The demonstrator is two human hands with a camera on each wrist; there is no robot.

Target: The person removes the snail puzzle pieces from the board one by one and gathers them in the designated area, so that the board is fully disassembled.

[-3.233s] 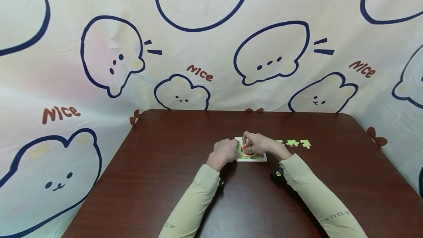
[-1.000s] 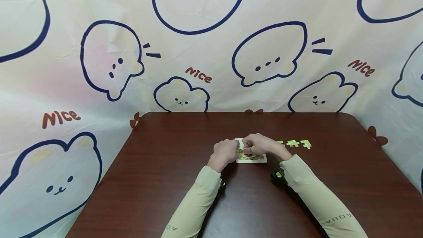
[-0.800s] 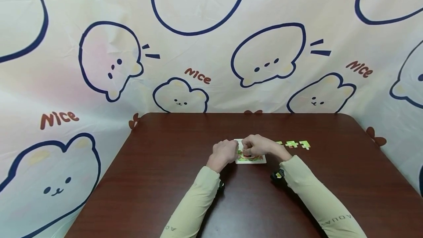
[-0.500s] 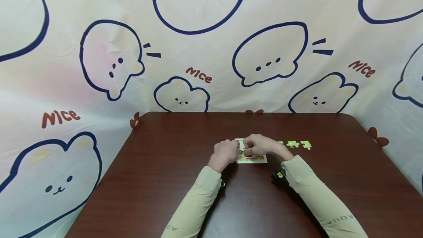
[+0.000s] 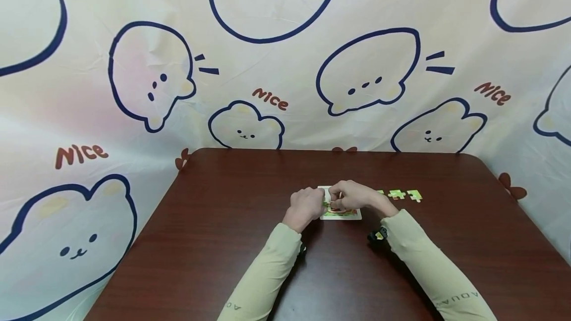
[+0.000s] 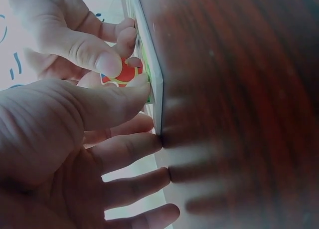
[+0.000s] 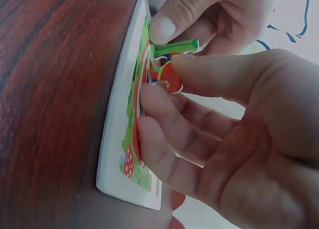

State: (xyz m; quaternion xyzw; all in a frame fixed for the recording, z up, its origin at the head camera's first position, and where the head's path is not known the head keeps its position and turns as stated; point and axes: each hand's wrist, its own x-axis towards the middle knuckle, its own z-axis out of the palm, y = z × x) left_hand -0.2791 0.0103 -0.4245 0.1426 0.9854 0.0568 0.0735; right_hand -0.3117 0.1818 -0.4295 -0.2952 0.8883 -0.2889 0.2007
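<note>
A small white-bordered jigsaw puzzle board [image 5: 341, 217] with a green and red picture lies on the table beneath both hands. My right hand [image 5: 354, 194] pinches a red and green puzzle piece [image 7: 172, 78] between thumb and fingers; in the right wrist view it stands tilted up from the board. My left hand [image 5: 306, 205] holds the board's left edge, its thumb on the face and its fingertips against the side. In the left wrist view, part of the red piece shows between the two hands.
Several loose green jigsaw pieces [image 5: 396, 194] lie in a row on the brown table [image 5: 250, 187], right of the board and partly behind my right wrist. A printed cloth [image 5: 294, 78] hangs behind the table's far edge.
Red and green picture parts showed at the board's left about three seconds ago; white shows there now. My right fingers have shifted slightly nearer. Over the last second both hands stay nearly still.
</note>
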